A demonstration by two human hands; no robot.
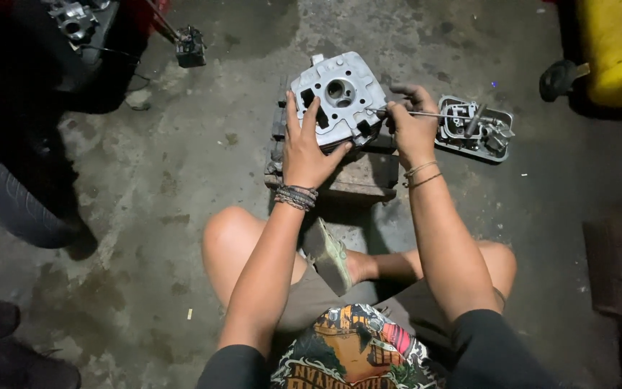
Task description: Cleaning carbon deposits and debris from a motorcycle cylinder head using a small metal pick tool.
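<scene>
Here, a grey metal cylinder head (340, 97) up at 12 o'clock, sitting on a small dark block (358, 180) on the concrete floor (181, 158). Left hand (309, 148) laid flat and open on the cylinder head, fingers spread wide, pressing on its near side. Dark bead bracelets (296, 197) around that wrist. Right hand (410, 122) just at 3 o'clock of the cylinder head, closed around a thin metal rod (440, 114). Rod tip touching the right edge of the cylinder head, other end pointing out toward 3 o'clock. Thin bands on the right wrist. A small metal cover full of loose parts (475, 128) on the floor just past the right hand, under the far end of the rod. Bare knees and a foot in a sandal (329, 256) down at 6 o'clock. A yellow container (620, 50) far up at 2 o'clock, with a black knob beside it. A dark tyre (8, 205) at 9 o'clock, and a small engine part (191, 47) at 11 o'clock. Dark shoes (1, 346) at 8 o'clock, well apart from the hands.
</scene>
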